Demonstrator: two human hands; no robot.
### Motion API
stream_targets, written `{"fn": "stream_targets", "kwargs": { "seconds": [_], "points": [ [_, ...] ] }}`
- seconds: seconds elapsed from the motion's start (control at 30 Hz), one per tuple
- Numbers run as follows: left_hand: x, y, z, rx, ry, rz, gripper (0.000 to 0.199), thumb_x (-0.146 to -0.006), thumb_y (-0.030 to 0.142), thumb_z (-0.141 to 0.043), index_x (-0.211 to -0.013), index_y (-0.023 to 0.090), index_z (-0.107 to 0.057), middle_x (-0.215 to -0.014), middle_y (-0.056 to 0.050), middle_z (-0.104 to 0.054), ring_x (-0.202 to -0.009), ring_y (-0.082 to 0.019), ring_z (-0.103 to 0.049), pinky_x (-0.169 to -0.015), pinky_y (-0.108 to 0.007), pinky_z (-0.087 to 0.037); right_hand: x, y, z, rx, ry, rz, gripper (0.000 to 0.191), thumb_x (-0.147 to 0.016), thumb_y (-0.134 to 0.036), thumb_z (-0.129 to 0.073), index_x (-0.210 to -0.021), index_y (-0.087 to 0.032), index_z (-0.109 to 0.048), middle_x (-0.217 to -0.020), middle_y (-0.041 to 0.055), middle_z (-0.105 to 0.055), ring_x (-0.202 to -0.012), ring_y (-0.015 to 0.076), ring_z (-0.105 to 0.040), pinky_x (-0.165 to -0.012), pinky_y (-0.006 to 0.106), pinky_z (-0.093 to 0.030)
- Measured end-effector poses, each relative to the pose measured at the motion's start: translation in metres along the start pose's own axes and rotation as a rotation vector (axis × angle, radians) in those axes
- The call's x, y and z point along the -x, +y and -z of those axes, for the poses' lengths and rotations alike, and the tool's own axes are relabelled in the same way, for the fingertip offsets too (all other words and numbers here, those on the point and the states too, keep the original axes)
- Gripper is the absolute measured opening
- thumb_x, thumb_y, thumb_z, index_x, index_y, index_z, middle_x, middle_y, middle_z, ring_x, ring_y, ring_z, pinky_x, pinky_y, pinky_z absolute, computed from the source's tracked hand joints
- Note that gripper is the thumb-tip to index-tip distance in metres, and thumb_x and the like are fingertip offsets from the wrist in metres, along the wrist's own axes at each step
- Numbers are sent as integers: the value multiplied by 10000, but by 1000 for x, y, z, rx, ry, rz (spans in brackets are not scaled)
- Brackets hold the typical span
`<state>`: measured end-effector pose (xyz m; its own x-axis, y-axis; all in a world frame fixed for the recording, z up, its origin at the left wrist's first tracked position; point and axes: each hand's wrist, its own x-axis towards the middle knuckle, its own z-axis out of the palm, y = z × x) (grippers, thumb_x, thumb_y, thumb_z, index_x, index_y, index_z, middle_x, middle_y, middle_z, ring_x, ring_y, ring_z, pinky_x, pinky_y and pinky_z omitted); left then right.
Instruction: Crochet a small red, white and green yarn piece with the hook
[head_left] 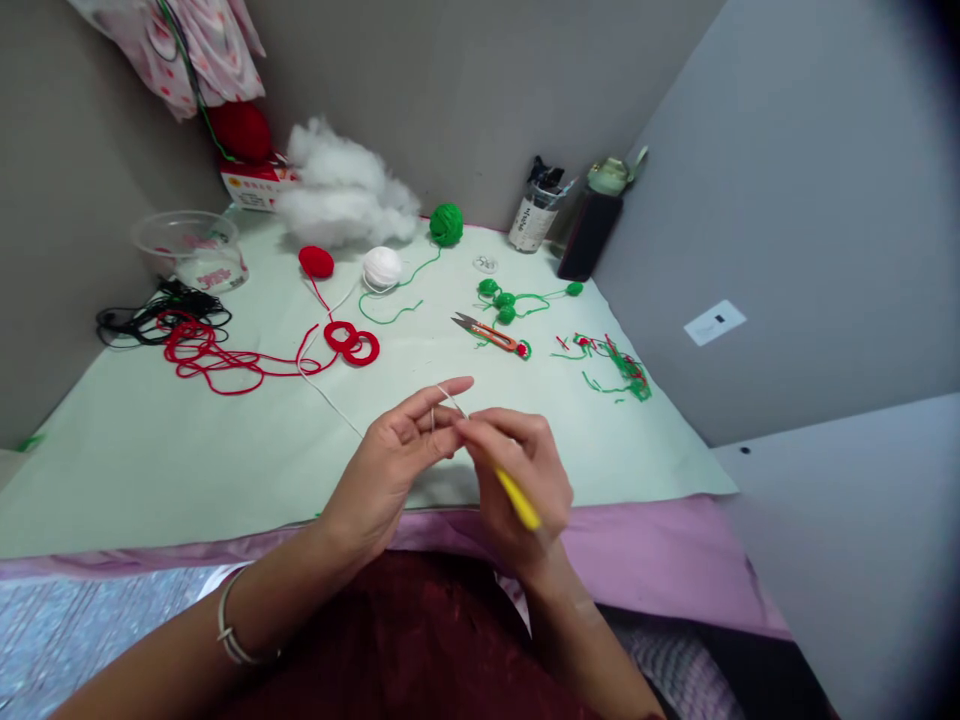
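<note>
White yarn (330,402) runs from the white yarn ball (382,267) across the table to my left hand (401,455). It passes over my raised left index finger, while the thumb and other fingers pinch together near the fingertips. My right hand (525,475) grips a crochet hook by its yellow handle (517,497), its tip meeting the left fingertips. What sits between the fingertips is too small to make out. Beyond my hands lie orange thread snips (487,333) with a small red and green piece (523,349) at their end.
Red crocheted rings (361,348), tangled red yarn (217,360) and black yarn (165,312) lie left, near a clear tub (191,250). White stuffing (341,190) and a green yarn ball (446,225) stand behind. At right are green pieces (505,300), yarn scraps (626,368) and a dark bottle (592,225).
</note>
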<state>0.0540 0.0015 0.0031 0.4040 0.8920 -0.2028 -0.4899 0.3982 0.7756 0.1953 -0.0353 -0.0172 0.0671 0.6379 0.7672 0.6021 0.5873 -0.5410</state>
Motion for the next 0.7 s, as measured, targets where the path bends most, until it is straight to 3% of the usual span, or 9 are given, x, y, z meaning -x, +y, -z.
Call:
{"fn": "stream_targets", "kwargs": {
  "seconds": [0.07, 0.13, 0.23, 0.3, 0.43, 0.7],
  "points": [
    [-1, 2, 1, 65, -14, 111, 352, -826, 262, -865, -1174, 217, -831, -930, -29, -730, -812, -121, -601, -820, -242, -493, 1, 2, 2, 55, 5, 50, 328, -977, -96, -644, -1214, -295, -752, -1091, 57, -762, -983, 206, -734, -805, 361, -626],
    [-3, 5, 2, 111, -37, 174, 318, -824, 256, -856, -1132, 180, -841, -929, -40, -719, -771, -118, -576, -818, -257, -497, -1, 4, 4, -64, 64, -54, 273, -1004, -118, -605, -1158, -284, -759, -1014, 47, -758, -922, 197, -723, -784, 362, -612],
    [-4, 9, 4, 61, -33, 102, 336, -839, 237, -842, -1172, 196, -829, -885, -22, -705, -821, -135, -593, -894, -278, -481, -7, 5, 4, -359, 123, -303, 206, -1047, -210, -554, -1028, -256, -754, -876, 29, -709, -745, 168, -667, -682, 346, -573],
    [-3, 10, 5, -40, -13, 9, 359, -850, 240, -839, -1208, 240, -817, -884, -6, -707, -889, -152, -610, -942, -287, -456, -10, 5, 3, -468, 105, -382, 188, -1046, -263, -573, -990, -247, -752, -876, 32, -711, -719, 162, -647, -660, 339, -558],
    [-1, 10, 5, -171, 19, -81, 378, -840, 277, -866, -1213, 303, -813, -885, 17, -697, -914, -158, -609, -970, -302, -433, -10, 4, 1, -471, 74, -379, 153, -1026, -282, -623, -1016, -264, -775, -960, 42, -773, -823, 182, -681, -726, 350, -577],
    [1, 9, 7, -127, -28, -8, 373, -867, 260, -828, -1239, 265, -797, -894, 1, -701, -917, -157, -604, -953, -290, -431, -9, 9, 7, -625, 99, -482, 169, -1030, -285, -615, -983, -241, -771, -898, 28, -747, -743, 144, -665, -701, 302, -570]
  ]
}}
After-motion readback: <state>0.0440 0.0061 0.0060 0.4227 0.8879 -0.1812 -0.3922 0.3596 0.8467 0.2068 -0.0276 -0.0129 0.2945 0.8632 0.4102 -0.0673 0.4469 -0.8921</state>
